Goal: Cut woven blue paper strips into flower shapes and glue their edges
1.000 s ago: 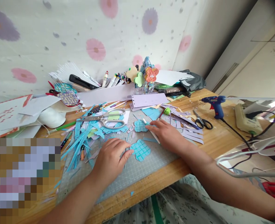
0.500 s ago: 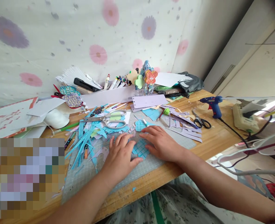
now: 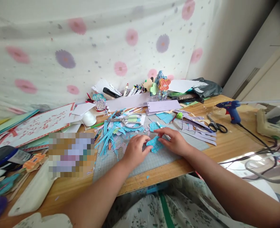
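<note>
A blue paper piece with a drawn grid (image 3: 155,144) is held between both hands, slightly raised over the grey cutting mat (image 3: 140,164). My left hand (image 3: 138,148) grips its left edge between thumb and fingers. The fingers of my right hand (image 3: 172,139) pinch its upper right side. Just beyond them lies a second gridded blue piece (image 3: 153,127), beside a white-capped pen (image 3: 159,124). Blue paper strips (image 3: 108,136) and large grey-handled scissors (image 3: 130,121) lie to the left of the hands.
Purple paper strips (image 3: 201,128), black-handled scissors (image 3: 217,126) and a blue glue gun (image 3: 231,110) lie at the right. Pens, purple card (image 3: 163,106) and flower decorations (image 3: 164,84) stand at the back. A white thread spool (image 3: 89,118) and patterned sheets (image 3: 47,122) are at the left.
Both hands have closed on the gridded blue piece and lifted it off the mat, where it lay flat between them. The view has turned left, showing more of the table's left side.
</note>
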Demonstrator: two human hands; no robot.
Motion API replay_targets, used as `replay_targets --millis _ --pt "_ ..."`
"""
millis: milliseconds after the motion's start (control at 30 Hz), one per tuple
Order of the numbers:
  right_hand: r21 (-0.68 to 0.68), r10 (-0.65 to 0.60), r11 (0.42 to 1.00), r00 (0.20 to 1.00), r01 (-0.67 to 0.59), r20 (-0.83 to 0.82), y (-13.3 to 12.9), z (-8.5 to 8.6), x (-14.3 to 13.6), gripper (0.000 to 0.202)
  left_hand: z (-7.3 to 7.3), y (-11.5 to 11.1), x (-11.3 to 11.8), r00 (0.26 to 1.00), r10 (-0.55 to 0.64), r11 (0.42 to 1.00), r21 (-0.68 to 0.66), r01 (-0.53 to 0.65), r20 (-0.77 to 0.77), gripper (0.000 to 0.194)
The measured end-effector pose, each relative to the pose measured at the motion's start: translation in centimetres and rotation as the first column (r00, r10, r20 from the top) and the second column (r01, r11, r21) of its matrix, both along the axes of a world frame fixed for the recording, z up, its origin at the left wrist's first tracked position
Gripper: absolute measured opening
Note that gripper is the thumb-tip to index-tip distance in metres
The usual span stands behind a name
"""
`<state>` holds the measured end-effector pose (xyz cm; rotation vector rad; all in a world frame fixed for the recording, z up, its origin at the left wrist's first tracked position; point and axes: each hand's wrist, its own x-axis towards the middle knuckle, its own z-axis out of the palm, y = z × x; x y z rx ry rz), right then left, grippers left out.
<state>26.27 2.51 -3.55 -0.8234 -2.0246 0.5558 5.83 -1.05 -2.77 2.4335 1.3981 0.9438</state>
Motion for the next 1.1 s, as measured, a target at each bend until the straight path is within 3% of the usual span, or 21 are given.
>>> replay_targets --millis 67,300,567,833,1100 --pt "-0.063 -0.022 0.998 0.997 0.017 -0.071 0.0 0.0 -0.1 0.029 0.0 0.0 -0.2 0.999 0.022 1.0 0.004 -0.022 0.035 0.005" --pt "-0.115 -0.039 0.993 0.99 0.024 -0.133 0.1 0.0 -0.2 0.026 0.3 -0.1 -0.7 0.984 0.049 0.999 -0.023 -0.045 0.173 0.016" --pt "-0.193 -0.1 0.979 0.978 0.064 -0.186 0.4 -0.8 -0.6 0.023 0.5 0.4 -1.2 0.92 0.073 0.983 -0.182 -0.002 0.385 0.019" --pt "-0.276 -0.08 0.961 0.954 -0.003 -0.29 -0.2 -0.3 -1.1 0.036 0.8 0.9 -1.4 0.887 0.089 0.96 -0.276 0.044 0.452 0.029" --pt "-0.33 -0.091 0.943 0.933 -0.031 -0.348 -1.3 0.5 -1.0 0.035 1.1 0.9 -1.3 0.862 0.105 0.955 -0.292 0.052 0.496 0.029"
